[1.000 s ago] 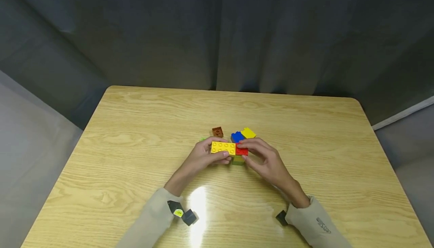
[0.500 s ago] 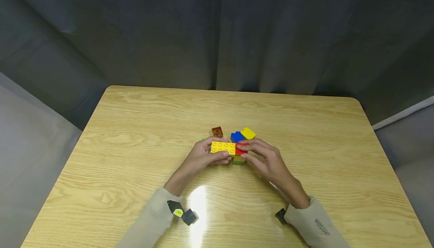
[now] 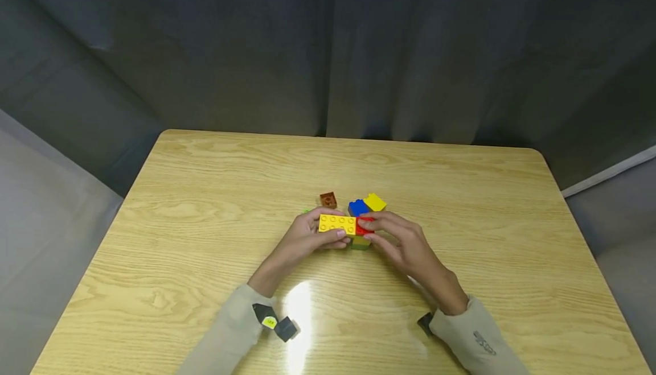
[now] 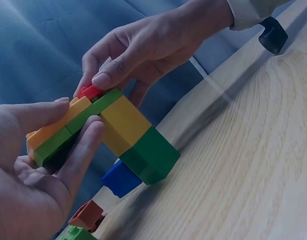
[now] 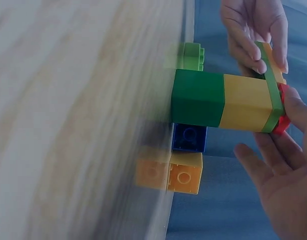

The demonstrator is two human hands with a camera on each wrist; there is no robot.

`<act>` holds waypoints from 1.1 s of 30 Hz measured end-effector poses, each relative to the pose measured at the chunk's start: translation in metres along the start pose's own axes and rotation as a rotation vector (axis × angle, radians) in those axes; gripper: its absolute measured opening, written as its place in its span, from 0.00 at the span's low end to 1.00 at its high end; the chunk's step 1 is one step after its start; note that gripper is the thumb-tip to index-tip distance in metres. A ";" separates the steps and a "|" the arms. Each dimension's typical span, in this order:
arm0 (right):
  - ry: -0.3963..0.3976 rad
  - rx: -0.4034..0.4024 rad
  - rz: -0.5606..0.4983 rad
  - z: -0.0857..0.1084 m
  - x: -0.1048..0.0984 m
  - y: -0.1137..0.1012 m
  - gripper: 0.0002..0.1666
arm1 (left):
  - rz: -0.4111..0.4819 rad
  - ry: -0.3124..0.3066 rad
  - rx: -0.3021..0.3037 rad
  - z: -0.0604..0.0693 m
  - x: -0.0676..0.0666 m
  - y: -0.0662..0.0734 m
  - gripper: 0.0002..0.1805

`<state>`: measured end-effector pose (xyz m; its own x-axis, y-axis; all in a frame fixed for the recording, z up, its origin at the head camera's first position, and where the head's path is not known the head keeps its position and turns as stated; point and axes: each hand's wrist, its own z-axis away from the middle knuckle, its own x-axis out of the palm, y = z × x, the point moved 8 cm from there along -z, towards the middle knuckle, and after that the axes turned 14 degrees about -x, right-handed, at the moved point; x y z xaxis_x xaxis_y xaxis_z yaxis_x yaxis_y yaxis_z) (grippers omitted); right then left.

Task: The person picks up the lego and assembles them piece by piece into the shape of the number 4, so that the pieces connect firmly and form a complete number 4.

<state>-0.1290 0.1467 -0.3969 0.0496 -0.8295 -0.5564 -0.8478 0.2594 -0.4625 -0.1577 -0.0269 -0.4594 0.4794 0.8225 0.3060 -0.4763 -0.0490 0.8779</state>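
Nearest the camera, pale sleeves [image 3: 225, 329] cover your forearms, with dark wrist mounts [image 3: 286, 328] at the cuffs, above a wood-grain worktop [image 3: 205, 250] streaked by bright glare. Your left hand [image 3: 306, 237] and right hand [image 3: 408, 244] meet the same small tower from opposite sides, both hands clamped on its top. The left pinches a long yellow piece [image 3: 333, 223], thumb on the studded face and fingers below; the right grips a red piece [image 4: 90, 92] set end to end with it. Both sit on a thin green layer [image 5: 277, 107], which juts out to the left over a yellow block [image 4: 124, 124] and, at the foot of the tower on the worktop, a dark green block [image 4: 151, 155]. Beyond the left hand, a light green brick [image 5: 192, 56] shows in part. Behind the tower lie a blue brick [image 3: 358, 207], a smaller yellow brick [image 3: 375, 202] just beside it, and a brown brick [image 3: 328, 200], hollow side up. A dark curtain [image 3: 328, 50] hangs past the far edge.
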 end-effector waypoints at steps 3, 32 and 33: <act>0.003 -0.002 -0.004 0.000 0.001 0.000 0.22 | 0.008 -0.002 -0.001 0.001 0.001 0.000 0.26; -0.031 0.050 0.037 0.009 0.007 -0.001 0.23 | 0.013 -0.010 0.019 0.002 0.003 -0.003 0.28; -0.029 0.047 0.038 0.009 0.007 -0.002 0.23 | 0.010 -0.005 0.017 0.003 0.002 -0.003 0.29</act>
<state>-0.1222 0.1447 -0.4067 0.0340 -0.8039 -0.5938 -0.8238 0.3139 -0.4720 -0.1531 -0.0263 -0.4604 0.4784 0.8190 0.3168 -0.4689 -0.0668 0.8807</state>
